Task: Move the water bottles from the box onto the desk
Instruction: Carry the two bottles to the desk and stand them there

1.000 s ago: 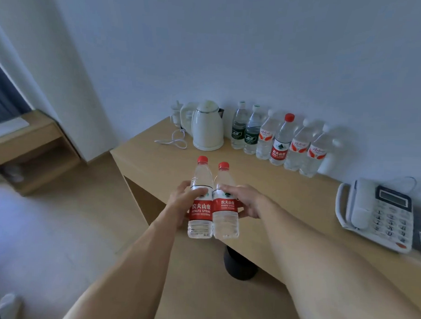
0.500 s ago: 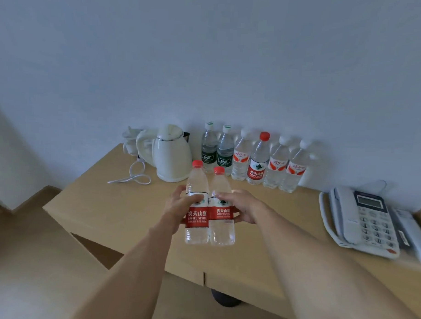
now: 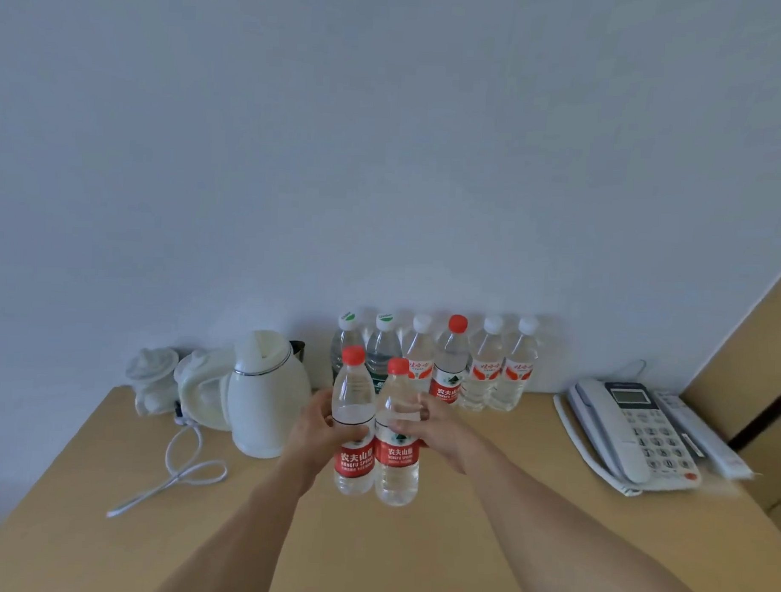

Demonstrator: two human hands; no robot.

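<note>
- Your left hand (image 3: 320, 430) curls around the left bottle (image 3: 354, 427), thumb across the front just above the red label; the fingers behind the bottle are hidden.
- Your right hand (image 3: 437, 430) grips the right bottle (image 3: 396, 446) from the side, fingers wrapped over its shoulder; the thumb is out of sight behind the plastic.
- Both red-capped bottles stand upright, side by side and touching, held over the middle of the desk (image 3: 105, 542). Whether their bases rest on the wood or hang just above it cannot be told.
- Against the wall, a row of six bottles (image 3: 488, 365) stands upright; the two green-labelled ones at its left end are partly covered by the bottles you hold.
- A white kettle (image 3: 266, 393) sits left of your hands, its cord (image 3: 183, 470) looped on the desk. The white items behind it are too blurred to name.
- A corded phone (image 3: 632, 432) lies at the right, near the desk's far edge.
- The box is nowhere in view.
</note>
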